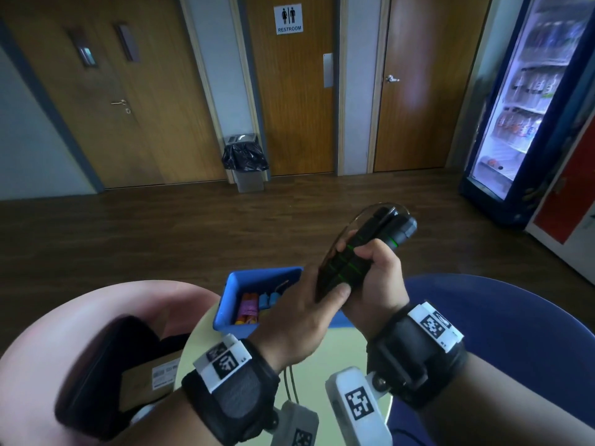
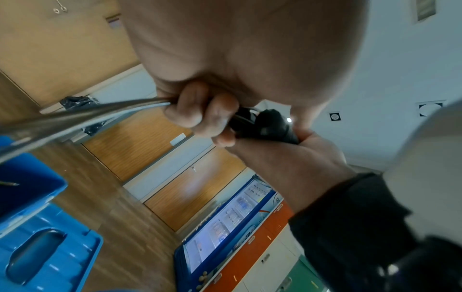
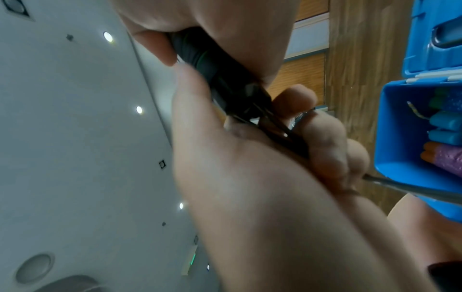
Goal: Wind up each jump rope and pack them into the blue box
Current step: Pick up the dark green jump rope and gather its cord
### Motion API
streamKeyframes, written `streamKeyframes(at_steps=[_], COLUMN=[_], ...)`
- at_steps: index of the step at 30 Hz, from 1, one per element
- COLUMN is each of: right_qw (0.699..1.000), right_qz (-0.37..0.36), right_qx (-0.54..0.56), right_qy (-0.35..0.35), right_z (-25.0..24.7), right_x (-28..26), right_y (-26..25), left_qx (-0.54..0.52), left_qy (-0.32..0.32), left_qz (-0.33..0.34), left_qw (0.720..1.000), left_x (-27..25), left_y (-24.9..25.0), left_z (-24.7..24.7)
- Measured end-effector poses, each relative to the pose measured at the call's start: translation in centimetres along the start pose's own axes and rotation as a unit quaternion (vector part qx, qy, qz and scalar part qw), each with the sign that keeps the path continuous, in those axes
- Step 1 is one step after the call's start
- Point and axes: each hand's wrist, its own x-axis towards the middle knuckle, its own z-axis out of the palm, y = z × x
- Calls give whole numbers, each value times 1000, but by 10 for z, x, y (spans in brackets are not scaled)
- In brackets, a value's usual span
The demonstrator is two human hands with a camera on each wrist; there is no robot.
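Both hands hold one jump rope with two black handles (image 1: 354, 249) ringed in green, raised over the table. My right hand (image 1: 370, 268) grips the handles side by side. My left hand (image 1: 325, 294) presses its thumb on them, and in the left wrist view its fingers (image 2: 200, 114) curl round the grey cord (image 2: 75, 118). The cord loops over the handle tops and hangs below my wrists (image 1: 291, 381). The open blue box (image 1: 231, 300) sits just left of my hands. It holds an orange-and-purple handled rope (image 1: 249, 309) and a blue handled one (image 1: 269, 299).
The box stands on a small pale yellow round table (image 1: 322, 365), its lid (image 2: 45, 247) hinged back. A pink chair (image 1: 64, 333) with a black bag and a carton is at left, a blue chair (image 1: 499, 317) at right. A bin and a drinks fridge stand by the far wall.
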Motion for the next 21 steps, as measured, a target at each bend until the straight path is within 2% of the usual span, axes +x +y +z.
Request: streamKeyframes(at_steps=[3,5,7,9,11,16,21], right_qw=[997,994,993,995,996,998,1000], right_qz=[25,24,22,10,1,2,-4], right_qx=[58,87,97,94,85,65,26], right_qy=[46,59,58,43,34,3,-4], right_z=[3,5,6,5,3,1,4], right_x=[-2,-3,-4,-4,-4,-8,-13], right_y=[-7,-9,-8,-6,-4,-1,1], left_qx=[-37,-78,-134,-219,-256,-272,-265], left_qy=[39,88,106,94,84,71,26], left_qz=[90,123,90,16,-27,-27,-50], left_qw=[994,985,981,971,963,959,962], left_x=[-8,-10,-11,-12,-13,-19,-21], left_y=[-2,-7,-9,-9,-8,-8,-10], left_z=[8,10,11,12,11,7,-1])
